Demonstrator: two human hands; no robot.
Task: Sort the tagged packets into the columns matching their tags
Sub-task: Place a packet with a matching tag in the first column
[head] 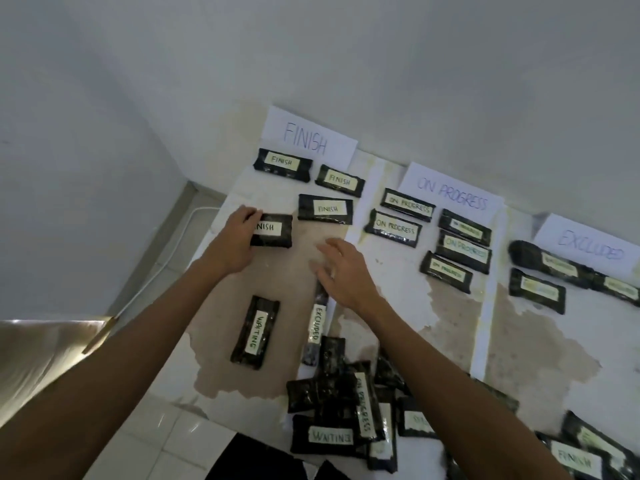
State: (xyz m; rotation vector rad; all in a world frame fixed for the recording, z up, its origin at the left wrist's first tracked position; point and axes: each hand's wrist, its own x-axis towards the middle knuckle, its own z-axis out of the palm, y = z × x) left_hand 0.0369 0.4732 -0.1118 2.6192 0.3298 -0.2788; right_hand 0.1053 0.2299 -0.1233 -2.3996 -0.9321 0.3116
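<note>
My left hand (235,237) grips the left end of a black packet tagged FINISH (273,231), set flat in the FINISH column under the FINISH sign (306,136), below three other FINISH packets (325,208). My right hand (341,268) hovers open, fingers spread, over the top end of a packet tagged EXCLUDED (317,325). A WAITING packet (256,332) lies to its left. The ON PROGRESS sign (452,194) and EXCLUDED sign (588,251) head columns with several packets each. A loose pile of packets (346,407) lies near me.
The worn sheet (398,289) with white column strips lies on a pale tiled floor against a white wall. A white cable (162,268) runs along the left. More packets (581,455) sit at bottom right. A shiny surface (41,355) is at the left edge.
</note>
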